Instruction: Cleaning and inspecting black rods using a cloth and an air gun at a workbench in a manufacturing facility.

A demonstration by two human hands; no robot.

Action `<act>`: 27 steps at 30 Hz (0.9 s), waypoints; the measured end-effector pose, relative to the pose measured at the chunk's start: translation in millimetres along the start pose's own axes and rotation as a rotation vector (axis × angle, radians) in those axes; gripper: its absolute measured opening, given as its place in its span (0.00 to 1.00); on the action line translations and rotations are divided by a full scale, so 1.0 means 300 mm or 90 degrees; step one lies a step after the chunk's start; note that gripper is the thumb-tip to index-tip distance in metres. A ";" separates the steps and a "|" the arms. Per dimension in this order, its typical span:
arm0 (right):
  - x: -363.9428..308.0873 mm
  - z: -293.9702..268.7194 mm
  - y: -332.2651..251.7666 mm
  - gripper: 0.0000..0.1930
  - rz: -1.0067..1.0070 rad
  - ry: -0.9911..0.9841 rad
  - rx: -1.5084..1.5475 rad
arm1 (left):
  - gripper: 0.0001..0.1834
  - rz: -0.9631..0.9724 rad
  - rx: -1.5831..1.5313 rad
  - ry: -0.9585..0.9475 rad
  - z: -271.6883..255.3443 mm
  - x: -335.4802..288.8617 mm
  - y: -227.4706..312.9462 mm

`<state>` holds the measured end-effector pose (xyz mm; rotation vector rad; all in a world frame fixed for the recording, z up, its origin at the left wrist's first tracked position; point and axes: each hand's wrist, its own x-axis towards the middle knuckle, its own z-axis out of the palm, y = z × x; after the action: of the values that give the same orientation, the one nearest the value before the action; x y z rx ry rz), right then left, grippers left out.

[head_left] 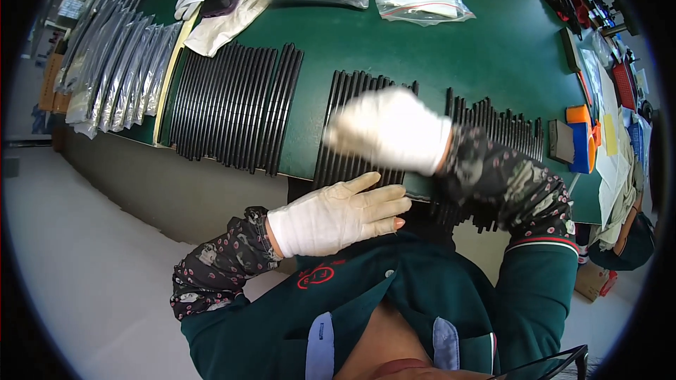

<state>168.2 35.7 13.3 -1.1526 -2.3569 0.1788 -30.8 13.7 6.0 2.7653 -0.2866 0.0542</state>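
Middle row of black rods (346, 90) lies directly beneath the right hand (391, 130), long axes running roughly near-to-far on the bench (486, 35). Right hand nearer, motion-blurred over the row; can't tell its grip. Left hand (336, 218) at row's near ends, fingers loosely spread, contact unclear.

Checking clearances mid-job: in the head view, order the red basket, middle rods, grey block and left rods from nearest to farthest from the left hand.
1. Middle rods: right by the left hand, just above it in the picture.
2. Left rods: up and to its left.
3. Grey block: well to its right.
4. Red basket: far right, beyond the block.
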 end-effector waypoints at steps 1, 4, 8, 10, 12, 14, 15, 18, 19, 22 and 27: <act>0.013 0.001 0.059 0.10 0.023 0.050 -0.072 | 0.28 0.002 0.002 -0.001 -0.007 0.010 0.000; 0.049 0.008 0.111 0.10 0.081 0.073 -0.064 | 0.27 -0.011 -0.047 -0.003 -0.014 0.011 -0.013; 0.015 0.032 -0.099 0.10 -0.085 -0.085 0.133 | 0.30 -0.038 -0.053 0.104 0.054 -0.035 0.011; 0.041 0.005 0.021 0.08 0.034 -0.029 -0.029 | 0.30 0.004 -0.004 0.002 -0.015 0.008 -0.003; 0.085 -0.015 0.175 0.10 0.138 0.033 -0.102 | 0.30 0.006 0.007 0.012 -0.007 0.005 -0.012; 0.058 -0.018 0.125 0.11 0.104 0.052 -0.091 | 0.30 0.005 -0.018 -0.009 -0.009 0.007 -0.021; 0.054 -0.021 0.027 0.11 0.063 0.020 0.023 | 0.30 -0.003 -0.016 -0.005 -0.001 -0.001 -0.014; -0.011 -0.011 -0.071 0.11 -0.012 -0.205 0.122 | 0.29 -0.026 -0.073 0.003 -0.006 0.000 0.011; -0.011 0.000 0.003 0.11 -0.027 -0.056 0.032 | 0.29 -0.020 -0.071 0.000 -0.025 0.008 0.014; 0.033 -0.064 0.165 0.11 0.175 -0.024 -0.072 | 0.36 -0.016 -0.020 -0.065 -0.044 0.023 0.004; -0.086 -0.249 0.180 0.13 0.348 0.076 -0.047 | 0.38 -0.036 -0.077 -0.059 -0.114 0.091 0.041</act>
<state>256.3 42.3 50.2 -1.7715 -1.9115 0.2029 -6.6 9.4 44.3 2.6579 -0.2285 -0.1020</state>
